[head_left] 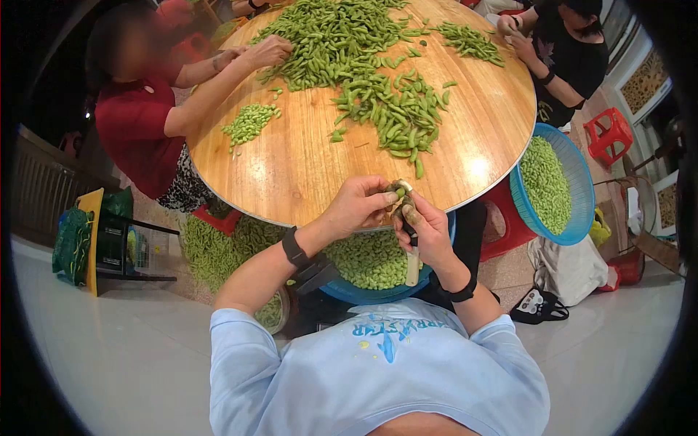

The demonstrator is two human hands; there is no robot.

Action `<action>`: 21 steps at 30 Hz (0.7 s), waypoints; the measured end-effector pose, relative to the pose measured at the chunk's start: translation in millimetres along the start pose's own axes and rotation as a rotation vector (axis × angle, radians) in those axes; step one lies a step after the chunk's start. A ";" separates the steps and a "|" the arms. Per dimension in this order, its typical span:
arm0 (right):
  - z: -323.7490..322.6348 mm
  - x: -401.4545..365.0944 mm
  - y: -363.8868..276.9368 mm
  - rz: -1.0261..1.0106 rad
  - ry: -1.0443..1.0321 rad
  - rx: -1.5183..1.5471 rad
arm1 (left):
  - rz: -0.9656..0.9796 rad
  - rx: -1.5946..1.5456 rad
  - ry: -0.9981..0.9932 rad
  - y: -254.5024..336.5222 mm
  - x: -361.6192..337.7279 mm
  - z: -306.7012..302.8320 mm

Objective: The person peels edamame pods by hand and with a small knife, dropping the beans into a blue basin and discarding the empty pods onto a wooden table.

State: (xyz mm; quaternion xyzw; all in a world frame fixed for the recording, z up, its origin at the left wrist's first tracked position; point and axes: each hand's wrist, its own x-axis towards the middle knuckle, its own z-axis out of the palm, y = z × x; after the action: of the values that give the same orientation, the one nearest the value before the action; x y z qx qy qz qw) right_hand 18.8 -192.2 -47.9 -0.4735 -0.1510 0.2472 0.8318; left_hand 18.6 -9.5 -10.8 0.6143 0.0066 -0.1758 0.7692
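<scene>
Well, your left hand [356, 207] and right hand [430, 231] seem to pinch a green pod [400, 193] between them, by the bench's [313, 145] near edge, above the blue basin [363, 296]; fingers obscure its long axis.

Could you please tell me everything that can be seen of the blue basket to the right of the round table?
The blue basket is round, wide and open-topped, with a slatted wall and a smooth rim, and looks like plastic. It holds a large heap of shelled green beans, with much of the inner wall showing on the right. It stands close to the edge of the round table, beside a red stool; what supports it is hidden. No hand touches it.
</scene>
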 end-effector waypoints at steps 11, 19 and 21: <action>3.0 5.4 1.9 0.032 -0.026 0.032 | -0.045 -0.308 -0.156 -11.5 -0.5 -22.7; 14.1 2.8 -8.1 0.219 0.058 0.228 | 0.039 0.049 -0.038 -6.2 -8.2 -15.3; 15.0 1.2 -8.3 0.254 0.062 0.312 | 0.663 0.904 0.080 -5.1 -12.1 -14.0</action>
State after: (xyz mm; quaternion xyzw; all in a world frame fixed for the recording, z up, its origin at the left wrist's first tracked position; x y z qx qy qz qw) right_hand 14.8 -184.4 -33.2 -0.3615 -0.0244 0.3559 0.8615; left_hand 8.7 6.0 -16.2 0.8582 -0.2336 0.1136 0.4428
